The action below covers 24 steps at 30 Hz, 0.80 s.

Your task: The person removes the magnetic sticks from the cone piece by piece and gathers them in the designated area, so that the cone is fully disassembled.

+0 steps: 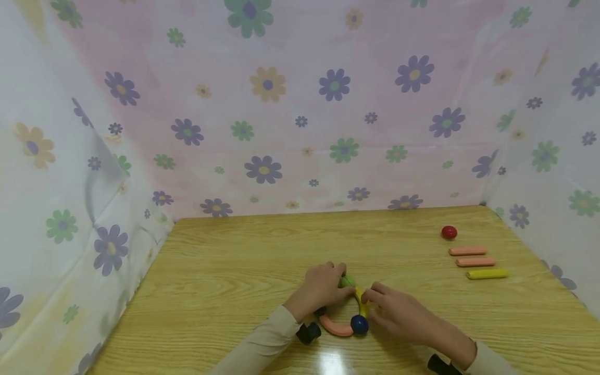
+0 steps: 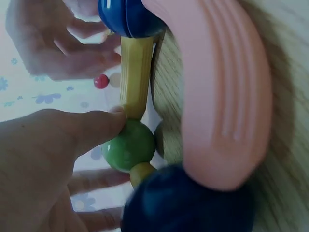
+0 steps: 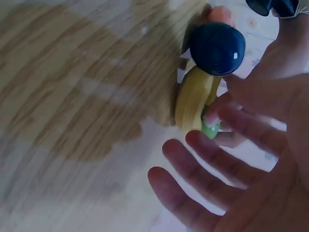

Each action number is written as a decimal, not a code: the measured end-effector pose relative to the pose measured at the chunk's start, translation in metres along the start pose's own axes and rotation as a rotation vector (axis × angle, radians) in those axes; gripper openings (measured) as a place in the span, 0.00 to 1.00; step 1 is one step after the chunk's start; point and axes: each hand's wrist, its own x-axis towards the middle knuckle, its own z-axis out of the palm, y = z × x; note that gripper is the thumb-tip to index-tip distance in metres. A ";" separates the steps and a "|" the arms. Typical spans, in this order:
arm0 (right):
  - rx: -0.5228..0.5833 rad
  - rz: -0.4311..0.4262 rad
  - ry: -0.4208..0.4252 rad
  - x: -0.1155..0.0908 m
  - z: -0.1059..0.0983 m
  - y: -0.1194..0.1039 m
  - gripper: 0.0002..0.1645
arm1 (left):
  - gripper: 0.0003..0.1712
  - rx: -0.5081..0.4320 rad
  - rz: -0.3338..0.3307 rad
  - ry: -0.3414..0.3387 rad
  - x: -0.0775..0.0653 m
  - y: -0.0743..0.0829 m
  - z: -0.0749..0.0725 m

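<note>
At the near side of the wood-grain table [image 1: 225, 271], a ring of coloured pieces [image 1: 331, 327] is being worked on by both hands. A green ball [image 2: 129, 146] is pinched by the left hand [image 1: 325, 285], thumb laid near its joint with a curved yellow bar [image 2: 136, 72]; no slack is seen in that hold. The right hand [image 1: 403, 315] is held beside the bar, fingers loosely extended and apart; nothing is seen to be gripped, and whether the bar is touched cannot be told. A blue ball [image 1: 359, 324] is seated at the bar's other end, followed by a curved pink bar [image 2: 224, 87] and a dark blue ball [image 2: 188, 203]. Step in hand, as judged: yellow-to-green joint being fitted or firmed up. For the next move, the green ball should be steadied and the yellow bar pressed along its length, without the blue joint being twisted loose. Left lying well apart on the right: a red ball [image 1: 449, 232], two pink bars [image 1: 469, 251], one loose yellow bar [image 1: 487, 274].
</note>
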 end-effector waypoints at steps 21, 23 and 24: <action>-0.043 0.211 0.096 0.038 0.011 0.007 0.15 | 0.16 -0.371 0.210 -0.070 0.000 -0.009 0.012; -0.047 0.249 0.108 0.039 0.012 0.005 0.16 | 0.16 -0.383 0.198 -0.071 0.000 -0.009 0.013; -0.048 0.266 0.111 0.039 0.012 0.004 0.16 | 0.16 -0.386 0.194 -0.072 0.000 -0.009 0.014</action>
